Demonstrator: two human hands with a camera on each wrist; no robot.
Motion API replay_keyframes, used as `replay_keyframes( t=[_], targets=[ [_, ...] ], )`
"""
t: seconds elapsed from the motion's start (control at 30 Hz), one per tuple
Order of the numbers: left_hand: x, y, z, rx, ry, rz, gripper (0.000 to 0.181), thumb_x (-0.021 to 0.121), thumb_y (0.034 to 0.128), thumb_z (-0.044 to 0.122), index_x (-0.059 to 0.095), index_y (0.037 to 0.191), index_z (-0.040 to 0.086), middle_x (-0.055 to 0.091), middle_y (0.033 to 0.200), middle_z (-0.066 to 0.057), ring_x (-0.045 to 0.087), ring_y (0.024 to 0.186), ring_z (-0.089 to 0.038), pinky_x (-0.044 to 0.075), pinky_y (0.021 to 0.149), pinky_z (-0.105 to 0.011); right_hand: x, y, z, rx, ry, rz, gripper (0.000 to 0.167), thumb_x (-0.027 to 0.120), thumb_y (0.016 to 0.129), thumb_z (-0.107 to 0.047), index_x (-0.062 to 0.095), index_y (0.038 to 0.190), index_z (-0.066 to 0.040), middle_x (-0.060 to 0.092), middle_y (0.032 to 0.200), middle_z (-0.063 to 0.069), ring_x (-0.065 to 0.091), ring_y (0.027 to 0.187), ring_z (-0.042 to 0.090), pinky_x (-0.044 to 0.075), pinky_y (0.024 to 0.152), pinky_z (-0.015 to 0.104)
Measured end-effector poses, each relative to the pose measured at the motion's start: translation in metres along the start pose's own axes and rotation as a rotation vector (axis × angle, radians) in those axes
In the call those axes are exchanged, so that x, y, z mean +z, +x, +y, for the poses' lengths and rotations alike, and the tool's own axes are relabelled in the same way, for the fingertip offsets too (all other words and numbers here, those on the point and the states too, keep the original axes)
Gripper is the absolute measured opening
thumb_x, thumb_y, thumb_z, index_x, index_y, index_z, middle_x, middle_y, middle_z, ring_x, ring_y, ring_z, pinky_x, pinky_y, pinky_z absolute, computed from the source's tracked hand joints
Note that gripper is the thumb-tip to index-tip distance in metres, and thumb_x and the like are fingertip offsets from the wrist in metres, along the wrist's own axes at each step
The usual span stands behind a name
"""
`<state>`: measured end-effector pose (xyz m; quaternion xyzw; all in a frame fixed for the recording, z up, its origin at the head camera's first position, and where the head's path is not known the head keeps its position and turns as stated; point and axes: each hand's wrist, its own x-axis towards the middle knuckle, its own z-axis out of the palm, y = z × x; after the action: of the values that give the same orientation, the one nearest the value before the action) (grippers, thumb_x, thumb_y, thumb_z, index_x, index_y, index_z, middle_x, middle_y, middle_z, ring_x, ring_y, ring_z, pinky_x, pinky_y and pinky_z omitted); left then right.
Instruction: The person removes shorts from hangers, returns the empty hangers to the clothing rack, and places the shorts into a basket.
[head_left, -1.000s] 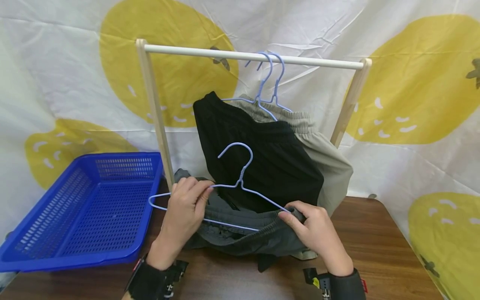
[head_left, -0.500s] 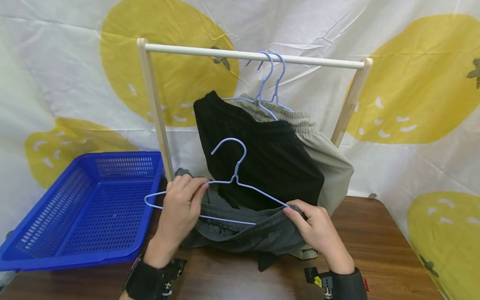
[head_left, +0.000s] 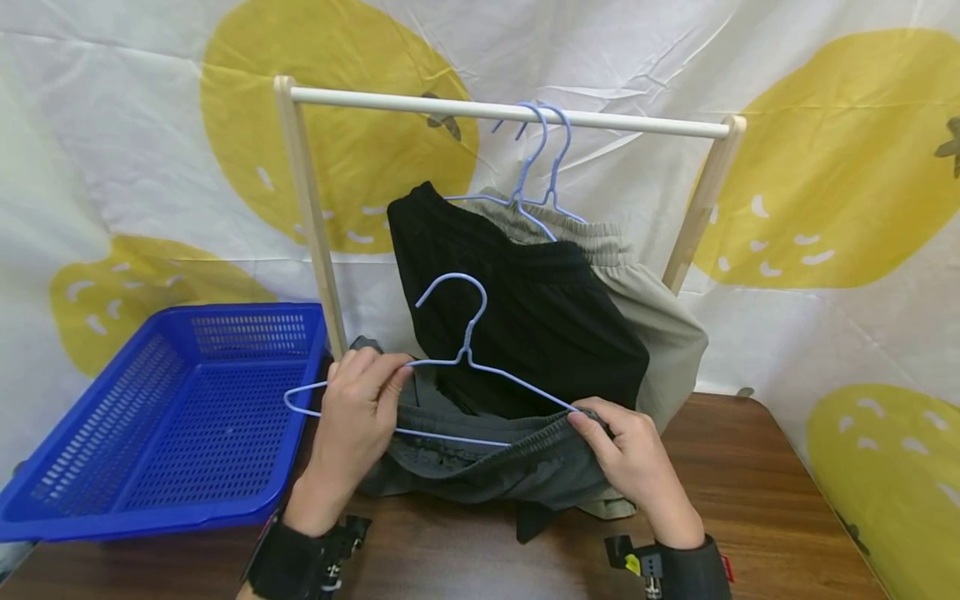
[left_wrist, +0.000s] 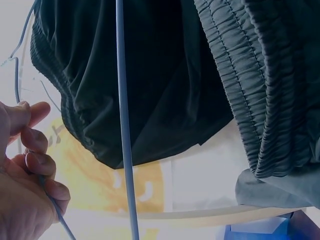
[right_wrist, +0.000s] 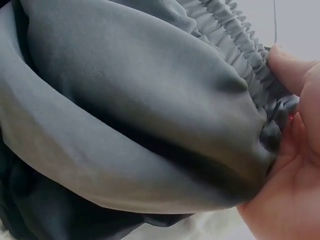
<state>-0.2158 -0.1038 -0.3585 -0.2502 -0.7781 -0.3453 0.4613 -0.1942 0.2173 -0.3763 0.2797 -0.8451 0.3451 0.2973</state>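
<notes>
My left hand point(head_left: 356, 417) grips the left arm of a lilac wire hanger point(head_left: 468, 337), whose hook points up. At the hanger's right end, my right hand point(head_left: 630, 454) pinches the elastic waistband of dark grey pants point(head_left: 540, 483). The hanger's right corner is hidden inside that waistband, while its left end sticks out bare beyond my left hand. In the left wrist view, the hanger's bottom bar point(left_wrist: 123, 110) runs past the fingers, apart from the gathered waistband point(left_wrist: 240, 90). Bunched waistband cloth point(right_wrist: 272, 125) lies between thumb and palm in the right wrist view.
Behind the hands stands a small rack with a white rail point(head_left: 390, 101) and wooden posts. Black pants point(head_left: 510, 317) and beige pants point(head_left: 652, 333) hang from it on lilac hangers. A blue plastic basket point(head_left: 300, 433) sits left on the brown table point(head_left: 750, 475).
The hanger and my left hand have shifted slightly left and up. My right hand has moved a little right and up, then barely, still pinching the grey waistband.
</notes>
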Motion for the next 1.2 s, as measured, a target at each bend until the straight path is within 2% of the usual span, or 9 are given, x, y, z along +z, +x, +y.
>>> replay_keyframes(
  t=[0.47,0.9,1.2],
  targets=[
    [-0.005,0.002,-0.003,-0.007,0.007,0.025,0.009,0.069,0.097,0.007,0.076,0.097,0.001,0.057,0.074,-0.008,0.055,0.073,-0.03,0.032,0.07,-0.038,0.002,0.002,-0.004,-0.018,0.009,0.083,0.013,0.069,0.094,0.002,0.075,0.098,-0.008,0.076,0.094,0.002,0.073,0.084,0.017,0.051,0.082,0.014],
    [-0.009,0.003,-0.005,-0.027,0.009,0.048,0.005,0.071,0.0934,0.0,0.076,0.095,0.002,0.057,0.073,-0.007,0.055,0.074,-0.031,0.034,0.069,-0.039,0.002,0.002,-0.006,0.021,0.008,0.137,0.014,0.069,0.092,0.006,0.075,0.098,-0.006,0.076,0.093,0.005,0.071,0.085,0.015,0.048,0.082,0.011],
    [-0.011,0.004,-0.006,-0.029,-0.004,0.077,0.007,0.073,0.0903,-0.003,0.076,0.093,0.003,0.06,0.074,-0.008,0.057,0.077,-0.032,0.035,0.069,-0.041,0.002,0.003,-0.007,0.044,0.012,0.147,0.015,0.067,0.094,0.006,0.074,0.098,-0.006,0.076,0.094,0.005,0.07,0.084,0.014,0.047,0.081,0.012]
  ],
)
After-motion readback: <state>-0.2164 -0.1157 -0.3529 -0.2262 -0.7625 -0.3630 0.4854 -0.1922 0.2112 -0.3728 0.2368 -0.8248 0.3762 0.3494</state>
